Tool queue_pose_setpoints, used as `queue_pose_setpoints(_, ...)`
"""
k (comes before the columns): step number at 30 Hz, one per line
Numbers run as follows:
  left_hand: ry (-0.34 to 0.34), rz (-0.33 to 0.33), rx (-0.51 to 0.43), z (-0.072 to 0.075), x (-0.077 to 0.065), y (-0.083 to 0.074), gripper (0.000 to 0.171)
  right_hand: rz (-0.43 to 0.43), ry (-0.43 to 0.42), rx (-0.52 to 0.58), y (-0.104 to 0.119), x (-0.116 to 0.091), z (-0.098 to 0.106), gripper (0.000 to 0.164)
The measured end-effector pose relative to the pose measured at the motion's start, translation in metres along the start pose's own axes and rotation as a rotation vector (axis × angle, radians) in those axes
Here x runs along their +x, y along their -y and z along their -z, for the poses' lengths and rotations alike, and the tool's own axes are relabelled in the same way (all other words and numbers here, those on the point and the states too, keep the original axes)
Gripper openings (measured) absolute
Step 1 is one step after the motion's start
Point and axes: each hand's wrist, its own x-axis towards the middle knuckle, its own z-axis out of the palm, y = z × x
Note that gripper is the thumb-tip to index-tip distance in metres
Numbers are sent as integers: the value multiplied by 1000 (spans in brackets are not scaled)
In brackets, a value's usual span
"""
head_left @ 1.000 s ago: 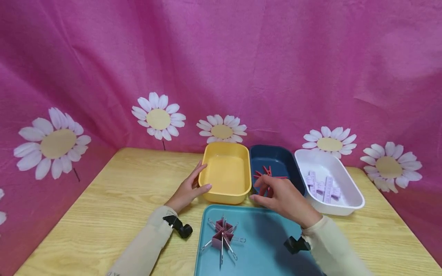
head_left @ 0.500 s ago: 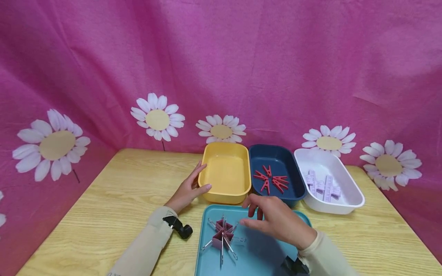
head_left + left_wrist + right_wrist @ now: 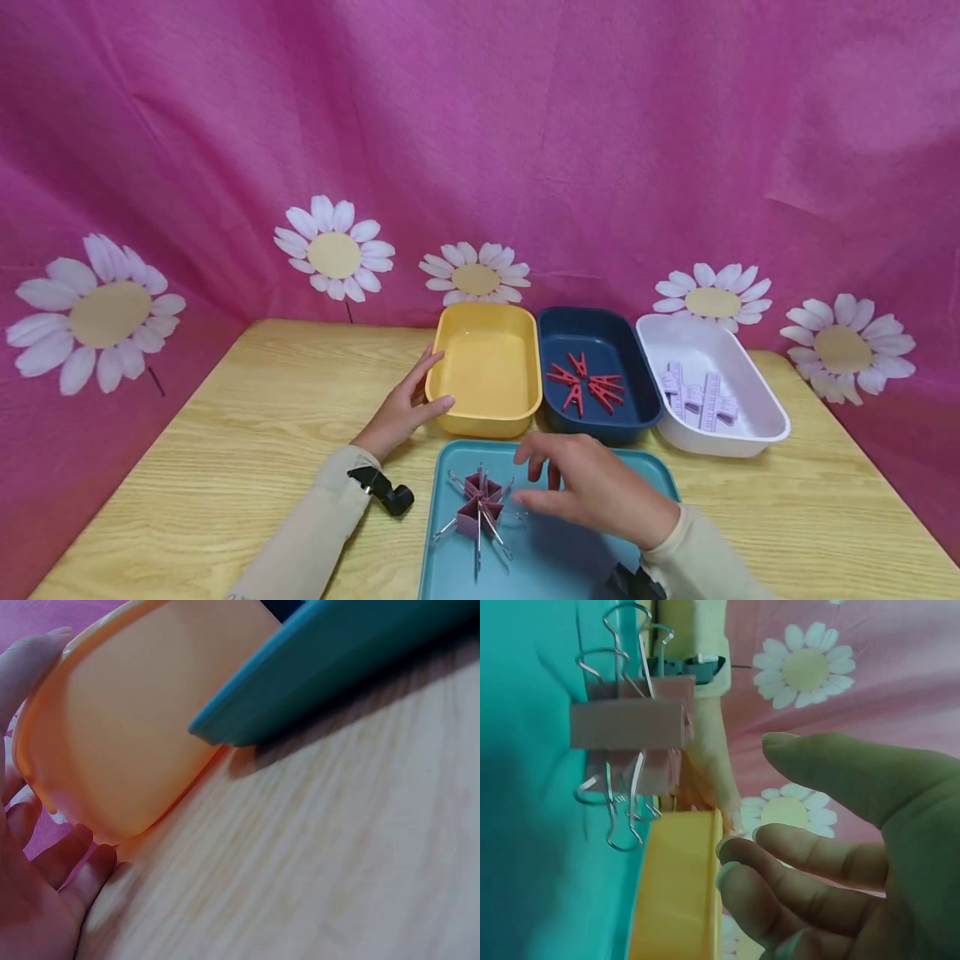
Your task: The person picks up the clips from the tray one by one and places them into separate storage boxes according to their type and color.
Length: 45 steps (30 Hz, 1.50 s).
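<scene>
My left hand (image 3: 397,417) holds the front left corner of the yellow bin (image 3: 487,431), thumb over the rim. In the left wrist view the fingers (image 3: 64,855) bend against the bin's outer wall. My right hand (image 3: 596,492) hovers over the teal tray (image 3: 555,550), fingers loosely bent and nothing between them. Just left of its fingertips, a cluster of mauve binder clips (image 3: 480,508) sits on the tray, wire handles spread outward. The right wrist view shows the binder clips (image 3: 630,724) apart from the thumb and fingers.
A navy bin (image 3: 645,367) beside the yellow one contains several red clothespins (image 3: 575,398). Right of it, a white bin (image 3: 757,387) holds lilac clips (image 3: 708,400) with printed marks. The wooden table (image 3: 187,467) meets a pink flowered curtain (image 3: 570,150) behind the bins.
My right hand has come back from over the navy bin to above the tray, closer to the binder clips, uncovering the red clothespins. The left hand keeps its hold on the yellow bin.
</scene>
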Motion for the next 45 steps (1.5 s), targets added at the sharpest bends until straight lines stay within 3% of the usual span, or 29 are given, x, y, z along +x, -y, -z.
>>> queue_pose_setpoints(7, 12, 25, -1, 1, 0, -1, 73, 22, 46, 18, -1, 2, -10, 30)
queue_pose_setpoints(10, 28, 21, 10, 1, -6, -16, 74, 12, 70, 34, -2, 4, -13, 29)
queue_pose_setpoints(14, 29, 1, 17, 3, -5, -15, 73, 10, 98, 48, -1, 7, -17, 27)
queue_pose_setpoints(16, 19, -7, 13, 3, -2, -5, 72, 18, 104, 45, -1, 7, -20, 24)
queue_pose_setpoints(28, -3, -10, 3, 2, 1, 0, 72, 88, 77, -11, 1, 8, -34, 19)
queue_pose_setpoints(40, -5, 13, -6, 0, 0, 0, 70, 24, 66, -33, 1, 9, -43, 15)
queue_pose_setpoints(45, -15, 22, -1, 0, -2, -1, 70, 56, 40, -47, 2, 9, -45, 13)
